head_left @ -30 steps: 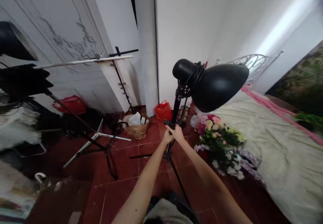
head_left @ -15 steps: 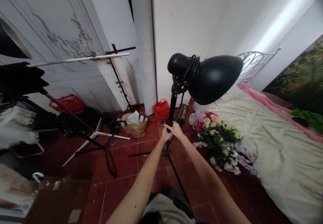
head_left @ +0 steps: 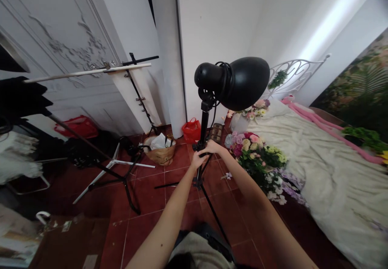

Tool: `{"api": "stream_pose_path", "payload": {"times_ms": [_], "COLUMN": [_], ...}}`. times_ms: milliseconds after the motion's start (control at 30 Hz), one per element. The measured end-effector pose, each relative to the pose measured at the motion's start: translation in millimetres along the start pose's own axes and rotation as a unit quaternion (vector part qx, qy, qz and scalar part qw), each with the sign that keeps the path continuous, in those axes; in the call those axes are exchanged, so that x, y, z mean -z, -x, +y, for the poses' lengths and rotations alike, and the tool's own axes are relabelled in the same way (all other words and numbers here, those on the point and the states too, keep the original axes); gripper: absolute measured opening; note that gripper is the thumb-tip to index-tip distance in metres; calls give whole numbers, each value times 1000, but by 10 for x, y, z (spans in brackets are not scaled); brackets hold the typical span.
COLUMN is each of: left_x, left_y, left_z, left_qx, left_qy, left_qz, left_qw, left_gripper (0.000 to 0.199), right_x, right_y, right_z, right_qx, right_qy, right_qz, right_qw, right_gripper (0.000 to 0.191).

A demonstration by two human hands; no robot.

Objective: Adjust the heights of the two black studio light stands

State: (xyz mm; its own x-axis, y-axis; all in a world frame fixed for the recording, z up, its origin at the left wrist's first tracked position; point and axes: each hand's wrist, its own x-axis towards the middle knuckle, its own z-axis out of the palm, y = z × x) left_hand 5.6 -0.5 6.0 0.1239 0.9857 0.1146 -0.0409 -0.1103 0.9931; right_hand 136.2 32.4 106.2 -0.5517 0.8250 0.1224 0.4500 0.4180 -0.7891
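Observation:
A black studio lamp (head_left: 244, 83) with a coiled cable sits on top of an upright black light stand (head_left: 205, 125). My left hand (head_left: 198, 160) is closed round the stand's pole below the lamp. Just above and to the right, my right hand (head_left: 212, 147) grips the same pole near its collar. The two hands nearly touch. The stand's thin legs spread over the red tiled floor (head_left: 182, 200).
Other stands (head_left: 121, 178), a woven basket (head_left: 160, 154) and a red bag (head_left: 192, 131) are to the left. Flowers (head_left: 257, 152) and a bed (head_left: 327, 172) lie to the right. A cardboard box (head_left: 72, 240) is at lower left.
The lamp head has turned, so its shade looks shorter and sits further left. My right hand has moved slightly up the pole. The view has shifted slightly.

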Motion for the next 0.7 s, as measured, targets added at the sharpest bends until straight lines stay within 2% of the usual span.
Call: {"api": "stream_pose_path", "payload": {"times_ms": [133,233,300,367,500,600,700], "left_x": [-4,-2,3,9,12,1,-14], "left_y": [-2,20,35,42,38,34,42], "left_z": [20,17,8,-3,-10,9,42], "left_qx": [-15,-2,8,21,39,31,32], "left_qy": [-20,-24,-33,-42,-53,-48,-40], "left_qz": [-8,4,15,19,13,2,8], "left_qw": [1000,1000,999,999,998,998,999], "left_gripper": [38,37,36,36,35,31,29], "right_x": [0,-55,-98,-148,-283,-389,-476], "right_y": [-17,72,173,290,505,600,626], "right_z": [83,222,333,435,560,591,597], "right_qx": [-26,-69,-70,-54,-63,-81,-102], "right_qy": [-31,-23,-26,-59,-124,-136,-148], "right_qz": [-45,-8,26,49,116,183,217], "right_qw": [998,997,997,996,983,970,959], "right_gripper": [43,60,67,57,22,21,29]}}
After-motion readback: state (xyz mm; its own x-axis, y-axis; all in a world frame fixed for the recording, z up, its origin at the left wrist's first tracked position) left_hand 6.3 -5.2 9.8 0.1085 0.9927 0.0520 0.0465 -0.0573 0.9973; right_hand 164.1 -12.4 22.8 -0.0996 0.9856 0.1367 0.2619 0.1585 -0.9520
